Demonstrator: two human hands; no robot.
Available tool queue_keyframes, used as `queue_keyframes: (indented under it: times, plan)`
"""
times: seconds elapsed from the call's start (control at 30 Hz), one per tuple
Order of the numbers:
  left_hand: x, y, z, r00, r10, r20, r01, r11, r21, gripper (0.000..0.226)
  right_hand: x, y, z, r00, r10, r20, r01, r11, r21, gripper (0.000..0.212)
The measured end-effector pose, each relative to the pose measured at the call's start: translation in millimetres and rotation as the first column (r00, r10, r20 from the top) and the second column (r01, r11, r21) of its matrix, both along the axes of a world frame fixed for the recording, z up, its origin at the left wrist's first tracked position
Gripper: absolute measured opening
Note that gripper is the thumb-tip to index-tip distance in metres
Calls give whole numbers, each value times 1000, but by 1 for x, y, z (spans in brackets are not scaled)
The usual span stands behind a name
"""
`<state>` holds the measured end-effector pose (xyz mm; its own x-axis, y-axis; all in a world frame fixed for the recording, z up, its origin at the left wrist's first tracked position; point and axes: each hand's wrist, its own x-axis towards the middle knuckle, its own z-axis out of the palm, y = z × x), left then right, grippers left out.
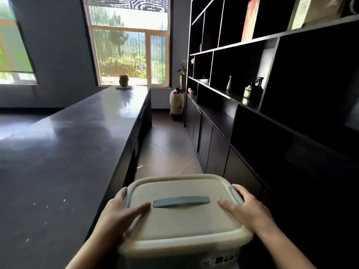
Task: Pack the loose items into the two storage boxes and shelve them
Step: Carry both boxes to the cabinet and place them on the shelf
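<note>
A beige storage box [180, 224] with its lid on and a blue-grey handle [181, 201] across the top is held in front of me, in the aisle between table and shelves. My left hand [120, 210] grips its left edge, thumb lying on the lid and fingers curled over the side by a blue latch. My right hand [246, 206] grips the right edge the same way, next to the other latch [235, 194]. What lies inside the box is hidden. Only one box is in view.
A long dark table [64, 156] runs along the left, with a brown pot [123, 80] at its far end. A tall black shelf unit [272, 78] with open compartments and low cupboards fills the right. A ceramic vase [176, 103] stands on the floor by the window.
</note>
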<state>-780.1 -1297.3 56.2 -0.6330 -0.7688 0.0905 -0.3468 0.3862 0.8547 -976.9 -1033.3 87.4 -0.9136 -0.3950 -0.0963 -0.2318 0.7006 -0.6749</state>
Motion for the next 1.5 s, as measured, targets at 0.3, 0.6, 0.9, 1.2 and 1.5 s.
queue_keyframes:
  times: [0.3,0.6,0.9,1.2,1.5]
  plan:
    - [-168,-160,9,996,-91,-14,90,995,-36,72,-139,-145,-7,995,-103,-6,103,993,-55,78]
    - [-346,-267,23,977,-214,-23,212,976,-57,53,-286,-235,-5,971,-238,5,237,967,-98,80]
    - [-529,-347,13,973,-226,48,228,973,-25,60,-466,-314,-11,971,-235,46,239,965,-113,81]
    - [-677,-428,2,980,-179,82,177,984,37,61,-619,-399,-8,974,-221,44,222,975,-23,84]
    - [-850,-554,-4,957,-265,116,266,964,5,69,-764,-512,-26,946,-315,74,318,948,-26,85]
